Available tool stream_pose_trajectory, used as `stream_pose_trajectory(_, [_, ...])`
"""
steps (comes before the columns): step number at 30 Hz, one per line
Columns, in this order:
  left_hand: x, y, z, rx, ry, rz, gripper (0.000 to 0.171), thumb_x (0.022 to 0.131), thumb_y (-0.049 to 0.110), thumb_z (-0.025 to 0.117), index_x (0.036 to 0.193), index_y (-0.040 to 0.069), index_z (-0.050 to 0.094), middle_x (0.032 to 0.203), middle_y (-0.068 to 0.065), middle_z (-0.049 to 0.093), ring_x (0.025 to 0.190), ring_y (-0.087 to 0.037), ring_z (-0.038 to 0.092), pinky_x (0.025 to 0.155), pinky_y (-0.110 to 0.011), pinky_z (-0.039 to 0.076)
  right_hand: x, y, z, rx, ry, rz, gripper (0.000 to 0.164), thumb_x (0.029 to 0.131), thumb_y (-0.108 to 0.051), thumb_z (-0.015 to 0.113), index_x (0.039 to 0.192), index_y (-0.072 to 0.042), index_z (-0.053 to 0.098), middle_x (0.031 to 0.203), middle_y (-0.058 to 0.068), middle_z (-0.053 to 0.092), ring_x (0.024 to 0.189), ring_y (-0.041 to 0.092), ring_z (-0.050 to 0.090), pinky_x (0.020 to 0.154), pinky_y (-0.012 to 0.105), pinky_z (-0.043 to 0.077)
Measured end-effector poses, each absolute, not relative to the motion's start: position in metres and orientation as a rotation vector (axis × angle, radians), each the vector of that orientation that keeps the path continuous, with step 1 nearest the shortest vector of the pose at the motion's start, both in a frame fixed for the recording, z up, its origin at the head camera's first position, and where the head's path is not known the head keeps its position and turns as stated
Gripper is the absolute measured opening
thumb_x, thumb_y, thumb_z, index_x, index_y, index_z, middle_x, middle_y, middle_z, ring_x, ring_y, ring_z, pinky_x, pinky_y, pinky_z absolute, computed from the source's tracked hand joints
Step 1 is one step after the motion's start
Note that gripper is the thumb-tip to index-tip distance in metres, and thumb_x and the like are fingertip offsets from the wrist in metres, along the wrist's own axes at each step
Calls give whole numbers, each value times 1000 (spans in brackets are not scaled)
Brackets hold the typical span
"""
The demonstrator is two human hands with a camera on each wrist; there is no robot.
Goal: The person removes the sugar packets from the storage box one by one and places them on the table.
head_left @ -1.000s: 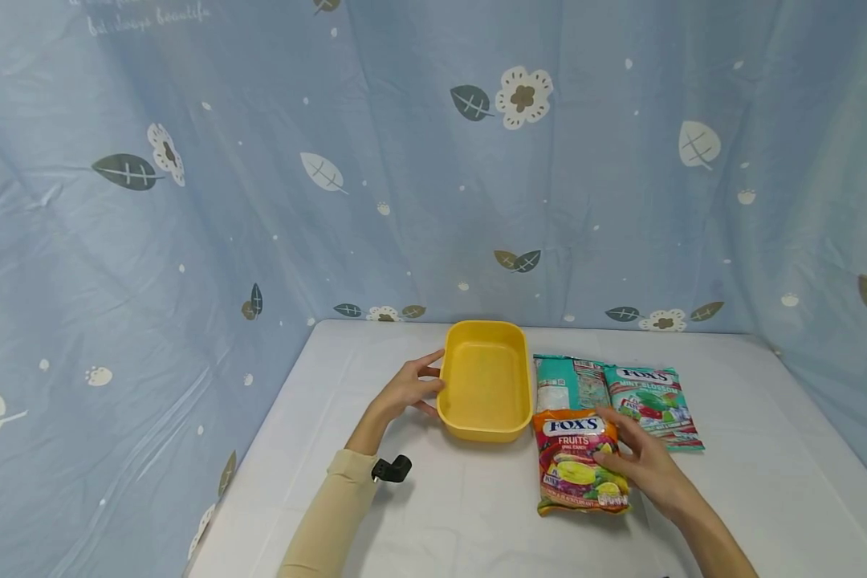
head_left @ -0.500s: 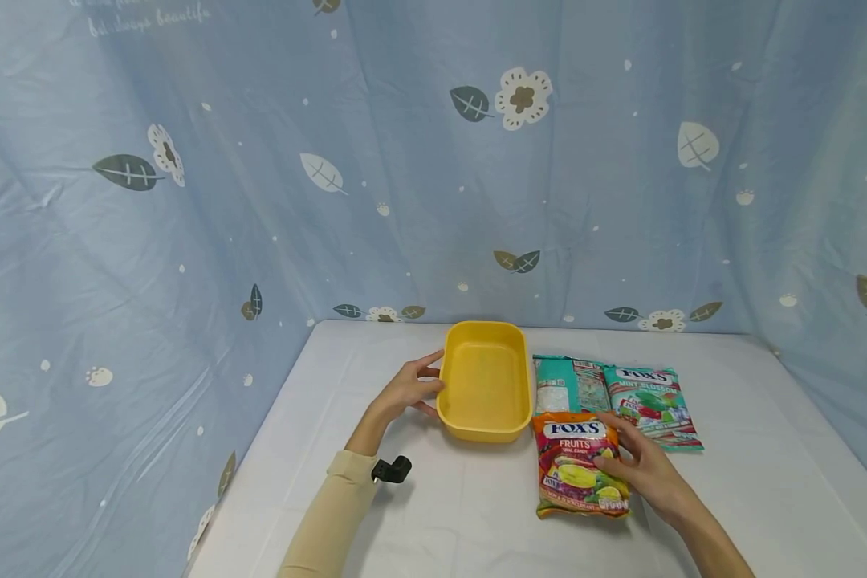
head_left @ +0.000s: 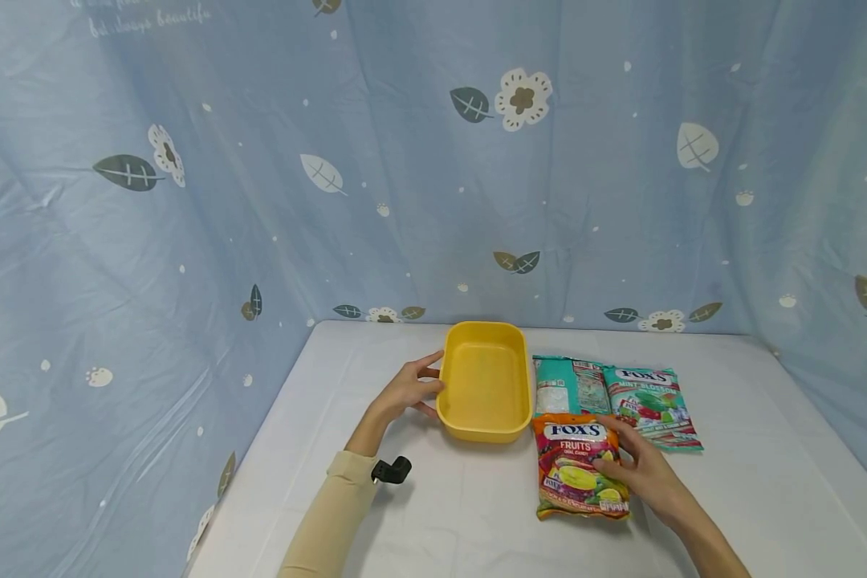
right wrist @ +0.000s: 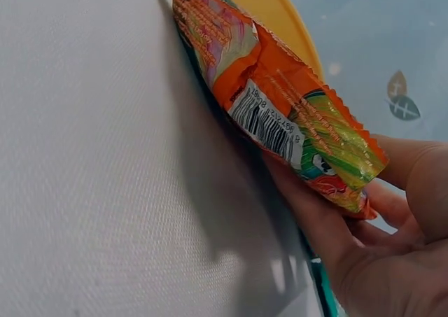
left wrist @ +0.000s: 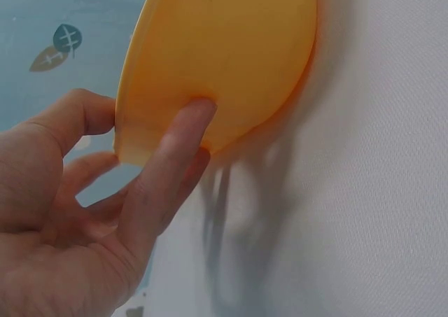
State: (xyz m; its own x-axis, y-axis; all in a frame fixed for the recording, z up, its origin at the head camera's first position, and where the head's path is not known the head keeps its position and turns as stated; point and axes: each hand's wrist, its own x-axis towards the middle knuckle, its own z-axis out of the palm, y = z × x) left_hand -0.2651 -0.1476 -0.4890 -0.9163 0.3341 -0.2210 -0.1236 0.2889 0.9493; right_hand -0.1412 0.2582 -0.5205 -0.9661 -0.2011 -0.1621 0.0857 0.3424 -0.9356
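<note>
A yellow plastic tray (head_left: 486, 435) stands on the table, and my left hand (head_left: 405, 391) touches its left side with spread fingers. In the left wrist view the long finger (left wrist: 168, 159) lies straight against the tray's outer wall (left wrist: 231, 44). My right hand (head_left: 646, 474) holds an orange bag of Fox's Fruits candy (head_left: 578, 474) by its right edge, right of the tray and nearer. The right wrist view shows the candy bag (right wrist: 280, 96) edge-on between thumb and fingers, with its barcode visible and a shadow beneath.
Two teal Fox's candy bags lie right of the tray: one back side up (head_left: 567, 384), one Mint Blossom (head_left: 653, 405). The held bag partly covers the first. A blue patterned curtain (head_left: 419, 225) borders the white table (head_left: 462, 522). A black connector (head_left: 392, 470) sits at my left wrist.
The orange candy bag has shifted slightly nearer with my right hand, showing a bit more of the teal bag behind it. My left hand and the tray stay put.
</note>
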Motion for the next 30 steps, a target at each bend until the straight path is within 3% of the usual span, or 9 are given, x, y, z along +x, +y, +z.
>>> stream_pose_trajectory(7, [-264, -148, -488, 173, 2204, 1642, 72, 92, 11, 64, 155, 26, 32, 141, -21, 50, 105, -27, 66, 65, -45, 64, -138, 258, -521, -148, 2468, -1552, 73, 91, -29, 69, 152, -14, 33, 154, 25, 30, 134, 46, 41, 100, 45, 56])
stream_pose_trajectory(15, [-263, -147, -486, 160, 2211, 1638, 72, 92, 11, 64, 154, 29, 33, 141, -20, 50, 103, -26, 66, 65, -44, 64, -139, 257, -522, -171, 2521, -1483, 71, 88, -23, 73, 149, -11, 37, 147, 28, 37, 109, 33, 61, 78, 29, 63])
stream_pose_trajectory(24, [-261, -147, -485, 163, 2215, 1634, 72, 92, 11, 64, 154, 27, 32, 141, -21, 50, 102, -26, 66, 65, -44, 64, -135, 252, -516, -158, 2735, -1192, 70, 85, -29, 75, 145, -13, 42, 138, 31, 49, 104, 36, 65, 81, 46, 62])
stream_pose_trajectory(30, [-262, -148, -487, 183, 2202, 1647, 72, 92, 12, 64, 155, 27, 32, 141, -21, 49, 106, -29, 66, 66, -46, 64, -131, 249, -512, -153, 2868, -1021, 68, 83, -30, 77, 141, -12, 47, 127, 26, 57, 93, 27, 65, 73, 44, 62])
